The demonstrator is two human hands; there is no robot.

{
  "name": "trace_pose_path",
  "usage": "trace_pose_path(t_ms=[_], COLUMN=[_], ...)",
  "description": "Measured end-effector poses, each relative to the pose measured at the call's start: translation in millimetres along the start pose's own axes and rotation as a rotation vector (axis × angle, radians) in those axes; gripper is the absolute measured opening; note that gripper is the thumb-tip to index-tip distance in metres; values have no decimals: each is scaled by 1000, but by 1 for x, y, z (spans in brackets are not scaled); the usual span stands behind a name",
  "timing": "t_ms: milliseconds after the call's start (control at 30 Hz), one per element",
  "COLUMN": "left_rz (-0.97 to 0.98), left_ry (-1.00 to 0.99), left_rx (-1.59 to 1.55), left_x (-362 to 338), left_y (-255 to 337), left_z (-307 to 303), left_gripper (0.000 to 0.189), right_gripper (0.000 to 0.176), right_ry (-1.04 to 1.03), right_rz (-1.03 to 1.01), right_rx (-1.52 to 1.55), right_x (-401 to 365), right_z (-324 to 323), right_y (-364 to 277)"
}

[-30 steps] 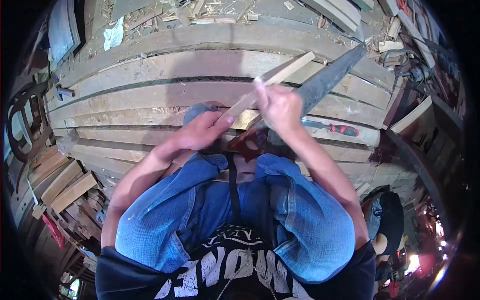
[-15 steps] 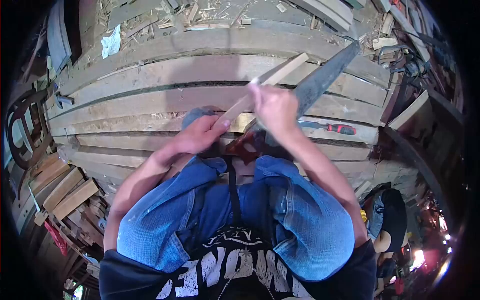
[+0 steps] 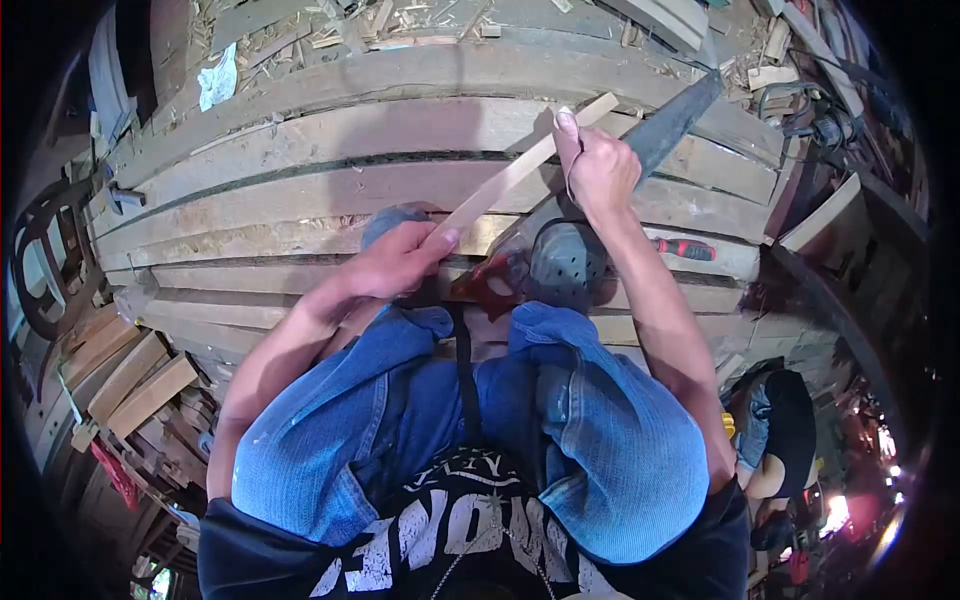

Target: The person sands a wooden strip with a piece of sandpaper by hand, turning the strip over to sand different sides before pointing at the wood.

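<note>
My left hand (image 3: 398, 260) is closed round the near end of a narrow wooden strip (image 3: 500, 185), which slants up to the right. Farther along the strip, my right hand (image 3: 603, 172) is curled into a fist with its thumb raised. Something thin and brownish seems to be between thumb and fingers, but I cannot make out what it is. Beneath the right hand and forearm lies a handsaw (image 3: 678, 122), its reddish-brown handle close to my shoe and its dark blade pointing to the upper right.
I squat on wooden planks (image 3: 240, 185) with gaps between them. A red-and-black handled tool (image 3: 685, 249) lies right of my perforated shoe (image 3: 568, 262). Wood offcuts (image 3: 150, 390) are piled at left; a white scrap (image 3: 217, 80) lies among shavings. Another person (image 3: 785, 430) is at lower right.
My right hand has moved up and to the right along the strip, uncovering my shoe. The strip's face has turned slightly. My left hand keeps its grip.
</note>
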State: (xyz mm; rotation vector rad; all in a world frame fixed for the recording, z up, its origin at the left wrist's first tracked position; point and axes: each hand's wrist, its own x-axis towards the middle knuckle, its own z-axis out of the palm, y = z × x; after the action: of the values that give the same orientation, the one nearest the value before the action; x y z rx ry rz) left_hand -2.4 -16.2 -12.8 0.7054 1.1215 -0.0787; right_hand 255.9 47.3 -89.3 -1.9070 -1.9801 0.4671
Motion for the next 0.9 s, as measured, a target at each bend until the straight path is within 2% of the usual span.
trace_pose_path(t_ms=[67, 100, 133, 200, 267, 300, 400, 433, 467, 533, 567, 600, 667, 733, 800, 867, 900], left_rz=[25, -1, -31, -39, -60, -86, -112, -141, -140, -154, -164, -157, -139, -13, -37, 2, -2], left_ry=[29, -12, -52, -47, -48, -73, -126, -159, -155, -153, -157, -132, -109, -47, -40, -19, -19], left_rx=[31, -27, -86, -108, -137, -192, -278, -319, -321, -330, -334, -295, -257, -48, -23, 61, 62], left_x=[1, 0, -1, 1, 1, 0, 1, 1, 1, 1, 0, 0, 0, 1, 4, 4, 3], left_y=[1, 2, 2, 2, 0, 0, 1, 0, 0, -2, -2, 0, 1, -3, -4, -10, -11], left_z=[-2, -2, -2, -5, -5, -5, -8, -8, -9, -9, -7, -8, -5, -5, -8, -6, -5], left_gripper=[37, 37, 37, 37, 36, 36, 35, 35, 35, 35, 35, 35, 36, 37, 38, 38, 38], right_gripper=[48, 37, 33, 43, 44, 47, 47, 41, 38, 40, 41, 41, 43, 43, 40, 43, 43], right_ry=[20, -69, -36, 37, 16, -113, -154, -227, -165, -116, -119, -262, -249, -242, -166, -168, -188], right_rz=[-89, -142, -291, -329, -134, 94, 76, -42, -82, -126, 25, 208, 193, -58, -94, 10, 183], right_rx=[-24, 124, 151, 204, 66, 22, 157, 168, 320, 211, 62, 102, -69, 172, 267, 124, 134], right_x=[-14, -25, -41, -40, -14, 0, -16, -30, -41, -29, -15, 5, 4, -25, -41, -24, -5], right_z=[4, -3, -2, -1, 2, -1, -3, -3, -8, -1, -4, -15, -1, -5, -1, 4, -2], right_y=[-14, -37, -57, -53, -19, -7, -24, -38, -55, -31, -22, -13, 2, -31, -43, -8, -1])
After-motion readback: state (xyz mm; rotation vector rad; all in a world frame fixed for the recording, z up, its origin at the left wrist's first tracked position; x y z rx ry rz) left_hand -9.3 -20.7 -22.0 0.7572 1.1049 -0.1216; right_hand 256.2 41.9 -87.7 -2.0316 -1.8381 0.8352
